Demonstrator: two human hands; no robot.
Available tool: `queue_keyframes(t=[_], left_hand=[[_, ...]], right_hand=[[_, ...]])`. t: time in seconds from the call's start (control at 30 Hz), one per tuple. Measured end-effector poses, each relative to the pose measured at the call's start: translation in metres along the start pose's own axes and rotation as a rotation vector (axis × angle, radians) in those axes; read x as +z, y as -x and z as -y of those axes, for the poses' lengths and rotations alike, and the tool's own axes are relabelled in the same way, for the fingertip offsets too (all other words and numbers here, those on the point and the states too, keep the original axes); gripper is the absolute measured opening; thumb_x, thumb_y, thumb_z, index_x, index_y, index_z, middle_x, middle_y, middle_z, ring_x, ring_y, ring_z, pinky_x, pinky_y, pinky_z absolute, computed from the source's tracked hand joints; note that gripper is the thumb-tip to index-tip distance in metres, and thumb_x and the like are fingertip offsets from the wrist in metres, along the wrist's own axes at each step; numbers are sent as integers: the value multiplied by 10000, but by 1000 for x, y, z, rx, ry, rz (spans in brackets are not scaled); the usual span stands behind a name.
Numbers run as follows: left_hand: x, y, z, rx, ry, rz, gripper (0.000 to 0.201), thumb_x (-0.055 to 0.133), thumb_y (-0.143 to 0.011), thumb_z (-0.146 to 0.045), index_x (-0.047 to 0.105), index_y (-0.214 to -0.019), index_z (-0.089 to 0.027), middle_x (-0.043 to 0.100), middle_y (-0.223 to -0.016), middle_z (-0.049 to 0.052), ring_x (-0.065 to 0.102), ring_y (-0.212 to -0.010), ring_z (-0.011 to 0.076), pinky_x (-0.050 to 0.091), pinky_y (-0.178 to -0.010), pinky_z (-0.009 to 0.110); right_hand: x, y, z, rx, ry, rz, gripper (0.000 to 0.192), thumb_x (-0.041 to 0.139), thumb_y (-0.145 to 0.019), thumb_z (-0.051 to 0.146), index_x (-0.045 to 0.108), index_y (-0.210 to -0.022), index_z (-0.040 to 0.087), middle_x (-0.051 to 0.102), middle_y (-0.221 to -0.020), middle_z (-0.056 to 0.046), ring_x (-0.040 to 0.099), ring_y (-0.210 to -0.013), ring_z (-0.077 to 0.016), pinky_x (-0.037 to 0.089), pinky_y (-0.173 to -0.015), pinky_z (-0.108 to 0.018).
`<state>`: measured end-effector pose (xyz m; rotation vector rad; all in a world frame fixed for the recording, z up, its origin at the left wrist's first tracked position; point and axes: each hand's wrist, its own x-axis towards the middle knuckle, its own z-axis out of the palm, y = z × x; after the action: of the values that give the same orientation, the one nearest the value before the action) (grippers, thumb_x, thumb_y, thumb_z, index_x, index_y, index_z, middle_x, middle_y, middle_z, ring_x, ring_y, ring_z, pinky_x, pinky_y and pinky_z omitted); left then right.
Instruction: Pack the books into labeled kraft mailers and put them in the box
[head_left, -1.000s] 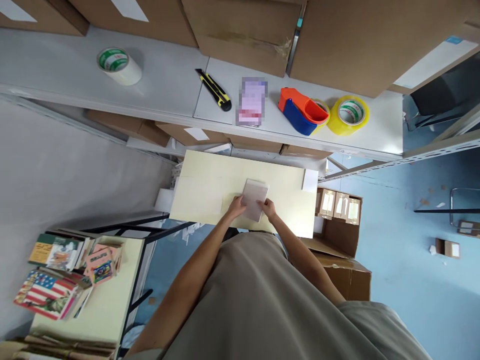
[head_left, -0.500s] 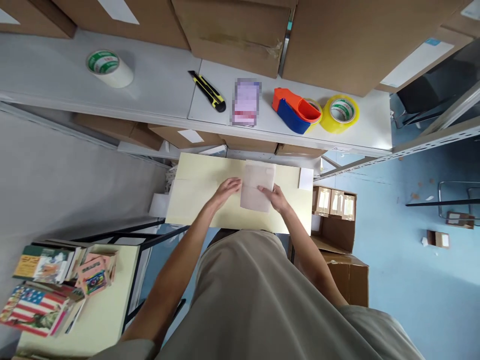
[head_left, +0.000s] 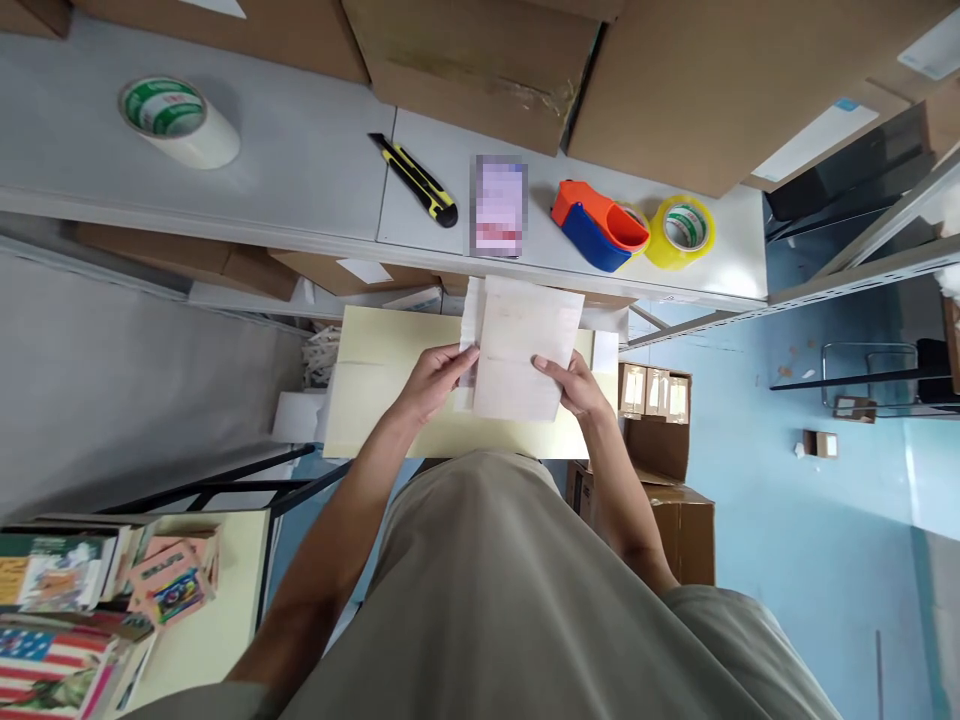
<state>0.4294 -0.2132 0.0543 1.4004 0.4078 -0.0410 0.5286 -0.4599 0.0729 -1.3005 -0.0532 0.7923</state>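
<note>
Envelope: pale envelope (head_left: 521,350) at frame centre, held above the cream surface (head_left: 382,400)
Left grip: left hand (head_left: 431,380) pinching its left edge; thumb on top
Right grip: right hand (head_left: 577,385) pinching its lower right edge
Shelf: above centre, knife (head_left: 416,181); tape dispenser (head_left: 596,222); yellow tape roll (head_left: 679,230); upper left, white tape roll (head_left: 180,122)

No text legible: tape roll (head_left: 174,118) print, books (head_left: 56,600) covers and box labels (head_left: 814,135) too small to read.
</note>
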Motion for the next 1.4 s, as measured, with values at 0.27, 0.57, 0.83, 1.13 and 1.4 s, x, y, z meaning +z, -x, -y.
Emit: queue_keyframes(t=[0.27,0.57,0.83,1.13,1.4], left_hand=[[-3,14,-13,66,-40,-79,771,947,-731,-944,736,-806,-206,658,-763,14,594,-737,182,498,-649,287],[-9,21,-9,213,-218,-196,649,839,-916,-841,740,-786,-213,634,-703,2,594,-720,187,469,-648,273],[37,52,5,238,-684,-76,423,840,-1004,-324,875,-1422,-274,899,-1351,116,855,-1203,381,669,-1018,417],[-31,34,-2,229,-143,-146,753,921,-907,-778,817,-1416,-232,816,-1493,149,771,-1429,354,696,-1100,445],[-38,45,-26,-38,172,38,586,1102,-692,-619,703,-750,-193,667,-718,-18,651,-664,136,552,-611,241]], right_hand=[[25,4,5,-49,60,-5,731,1051,-770,738,840,-1277,256,894,-1319,-107,841,-1241,-363,715,-1119,-523],[40,9,-11,-305,341,-333,832,869,-931,824,709,-1576,324,703,-1683,-156,674,-1564,-374,642,-1253,-566],[92,15,-46,-188,337,-285,692,884,-872,860,763,-1190,258,789,-1098,-71,758,-1126,-291,675,-920,-378],[39,23,-22,-108,114,-170,708,929,-791,934,735,-903,262,781,-878,-55,798,-1072,-312,690,-830,-380],[49,37,-9,-25,12,-48,717,1012,-709,898,753,-888,254,848,-918,-74,845,-1189,-364,743,-951,-445]])
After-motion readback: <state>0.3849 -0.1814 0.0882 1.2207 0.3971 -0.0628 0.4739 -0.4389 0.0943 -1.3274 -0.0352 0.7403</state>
